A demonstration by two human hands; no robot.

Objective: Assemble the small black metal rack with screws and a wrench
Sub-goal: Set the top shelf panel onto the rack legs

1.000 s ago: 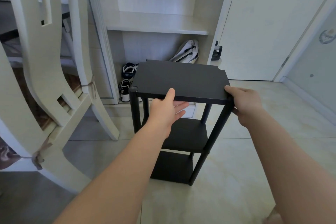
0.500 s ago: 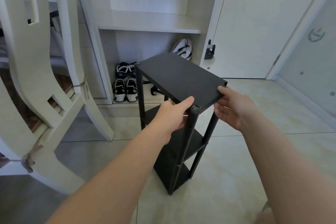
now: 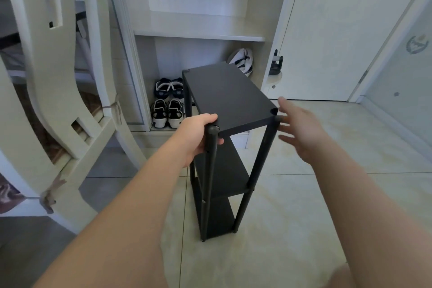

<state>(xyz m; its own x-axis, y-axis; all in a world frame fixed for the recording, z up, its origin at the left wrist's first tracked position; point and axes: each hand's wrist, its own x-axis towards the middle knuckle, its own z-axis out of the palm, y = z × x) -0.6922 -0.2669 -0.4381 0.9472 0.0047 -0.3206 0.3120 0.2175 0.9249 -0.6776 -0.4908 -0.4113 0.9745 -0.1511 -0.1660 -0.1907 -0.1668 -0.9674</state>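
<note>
Black three-shelf rack (image 3: 230,100) upright on the tiled floor (image 3: 304,194), left hand (image 3: 198,135) gripping its near left post at the top shelf, right hand (image 3: 301,131) spread wide beside the near right post, shoes (image 3: 167,103) behind.

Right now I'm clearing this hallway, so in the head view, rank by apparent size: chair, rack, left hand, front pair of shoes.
1. Chair, though it sits nearest the camera.
2. Rack.
3. Left hand and front pair of shoes look about alike; the hand is nearer, so no ranking.
</note>
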